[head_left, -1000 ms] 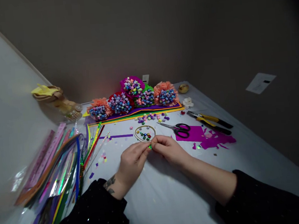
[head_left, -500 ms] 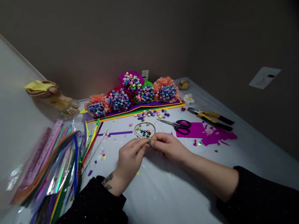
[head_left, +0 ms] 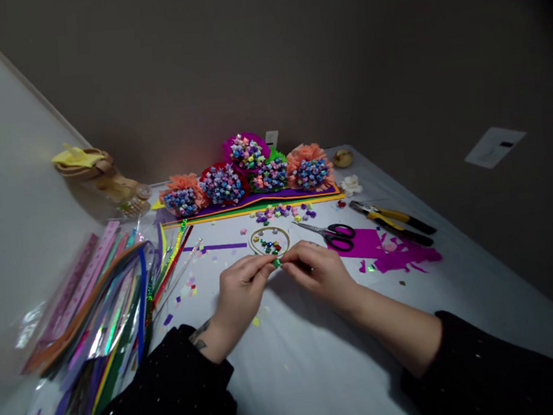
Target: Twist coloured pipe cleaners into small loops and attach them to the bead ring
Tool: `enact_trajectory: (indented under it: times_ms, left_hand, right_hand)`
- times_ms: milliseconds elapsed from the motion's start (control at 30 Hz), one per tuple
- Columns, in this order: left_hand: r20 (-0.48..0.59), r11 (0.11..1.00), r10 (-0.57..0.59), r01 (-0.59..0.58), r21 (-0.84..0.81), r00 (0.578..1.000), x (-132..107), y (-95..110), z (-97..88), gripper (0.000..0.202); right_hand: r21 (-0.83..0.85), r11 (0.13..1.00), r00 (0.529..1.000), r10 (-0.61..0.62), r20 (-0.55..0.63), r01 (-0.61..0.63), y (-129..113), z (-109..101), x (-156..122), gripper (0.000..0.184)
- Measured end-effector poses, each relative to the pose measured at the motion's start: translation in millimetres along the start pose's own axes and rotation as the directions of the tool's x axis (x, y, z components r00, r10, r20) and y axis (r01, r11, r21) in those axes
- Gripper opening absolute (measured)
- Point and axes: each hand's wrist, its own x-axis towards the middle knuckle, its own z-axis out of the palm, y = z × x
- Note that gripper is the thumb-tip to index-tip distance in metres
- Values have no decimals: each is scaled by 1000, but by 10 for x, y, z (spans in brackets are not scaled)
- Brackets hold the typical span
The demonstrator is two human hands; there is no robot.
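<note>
- Our left hand (head_left: 242, 293) and right hand (head_left: 319, 272) meet in a narrow pinch in front of us, the two sets of fingertips almost touching.
- Between the fingertips (head_left: 266, 264) of both hands we hold a small green glittery piece (head_left: 277, 263). Only a sliver of it shows, so its exact shape stays hidden.
- Just beyond the grip lies a thin gold ring (head_left: 270, 241) with a cluster of small shiny stars (head_left: 269, 246) inside it. We cannot tell whether our fingers touch the ring.
- Farther ahead, past the ring, are scattered folded paper stars (head_left: 284, 213), then a row of crepe-paper flowers (head_left: 248, 171) filled with stars, set on stacked coloured card (head_left: 251, 203).
- To the right of the grip, black-handled scissors (head_left: 330, 233) lie with their blades toward the ring, on and beside a magenta paper sheet (head_left: 353, 246) and its ragged offcuts (head_left: 406, 257). Yellow-and-black pliers (head_left: 393, 222) lie beyond them.
- To the left of the grip, a purple strip (head_left: 214, 247) lies on the pale tabletop (head_left: 297, 375), with a heap of iridescent strips (head_left: 95, 303) farther out.
</note>
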Motion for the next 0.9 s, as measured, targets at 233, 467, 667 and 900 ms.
enact_trajectory:
  times_ms: [233, 467, 667, 900]
  left_hand:
    - [22, 1000, 2, -2, -16, 1000, 2, 1, -5, 13]
    - [32, 1000, -1, 1, -17, 999, 0, 2, -12, 14]
    - [26, 1000, -4, 5, -30, 1000, 0, 1, -7, 14]
    - [59, 982, -168, 173, -74, 984, 1, 28, 0, 14]
  right_hand:
    - [-21, 996, 996, -85, -6, 85, 27, 8, -10, 11]
    - [-26, 996, 997, -80, -12, 80, 45, 21, -34, 12]
    - [-31, 994, 994, -109, -21, 108, 50, 19, -38, 13]
    - [-35, 995, 995, -94, -16, 94, 45, 24, -22, 14]
